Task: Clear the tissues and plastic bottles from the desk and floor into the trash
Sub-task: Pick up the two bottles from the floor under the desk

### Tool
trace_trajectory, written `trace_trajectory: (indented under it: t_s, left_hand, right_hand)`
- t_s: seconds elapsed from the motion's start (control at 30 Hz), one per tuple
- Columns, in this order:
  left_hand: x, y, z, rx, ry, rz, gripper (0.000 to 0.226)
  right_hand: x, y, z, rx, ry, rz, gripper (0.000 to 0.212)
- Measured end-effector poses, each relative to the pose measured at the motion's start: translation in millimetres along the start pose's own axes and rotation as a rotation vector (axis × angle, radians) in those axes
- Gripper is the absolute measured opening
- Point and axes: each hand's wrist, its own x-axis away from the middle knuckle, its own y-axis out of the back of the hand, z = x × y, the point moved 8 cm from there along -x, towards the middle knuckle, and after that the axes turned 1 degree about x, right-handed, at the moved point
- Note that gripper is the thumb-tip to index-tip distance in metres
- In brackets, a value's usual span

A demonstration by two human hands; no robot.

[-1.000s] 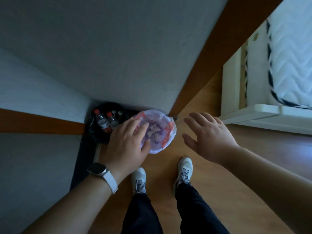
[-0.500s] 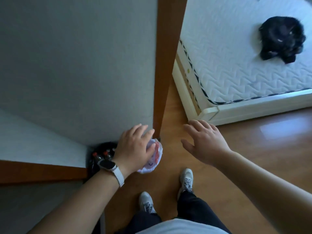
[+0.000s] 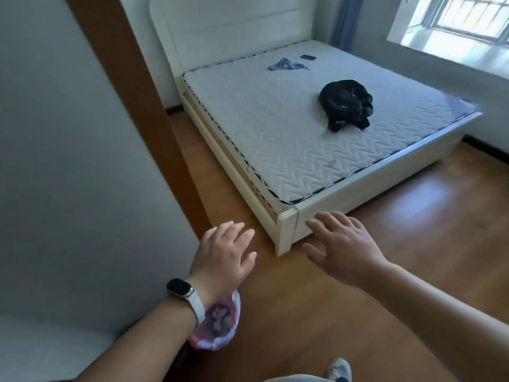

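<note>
The trash bin, lined with a white and red plastic bag and holding crumpled tissue, stands on the wooden floor below my left wrist, which covers part of it. My left hand, with a watch on the wrist, hovers above the floor with fingers straight and holds nothing. To its right, my right hand is spread open in the air near the bed's corner and is empty too. No bottles or loose tissues show in this view.
A grey wall with a brown wooden post fills the left. A white bed with a bare mattress stands ahead, a black garment and a blue cloth on it. Wooden floor stretches to the right. My shoe shows at the bottom.
The view has swung up from the bin toward the bed. My left hand has lifted off the bin's rim, and the black bag with bottles has dropped out of sight.
</note>
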Motion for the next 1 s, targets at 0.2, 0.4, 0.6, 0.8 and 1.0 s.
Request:
trace_trajectory:
  t_s: [0.2,0.4,0.6,0.8,1.0]
  left_hand:
    - [-79.6,4.4,-109.3,-0.015,-0.149,-0.041,0.046]
    - [-153.2,-5.5,-233.8,-0.031,-0.295,-0.101,0.045]
    - [-207.2,-18.6,-334.7,-0.023,-0.469,-0.089,0.045]
    - [-252.5,-35.1,-413.5,0.021,-0.654,-0.088,0.048]
    - [-305.2,-69.0,-470.1,0.092,-0.789,-0.075,0.049]
  right_hand:
    - [30.6,44.1,-111.6,0.025,-0.063,-0.111,0.055]
    - [78.2,67.0,-229.9,0.039,-0.180,-0.179,0.054]
    - [130.7,96.8,-324.9,0.077,-0.340,-0.256,0.054]
    - [173.0,102.4,-395.8,0.067,-0.531,-0.296,0.052]
    - [192.5,95.3,-448.0,0.076,-0.637,-0.274,0.051]
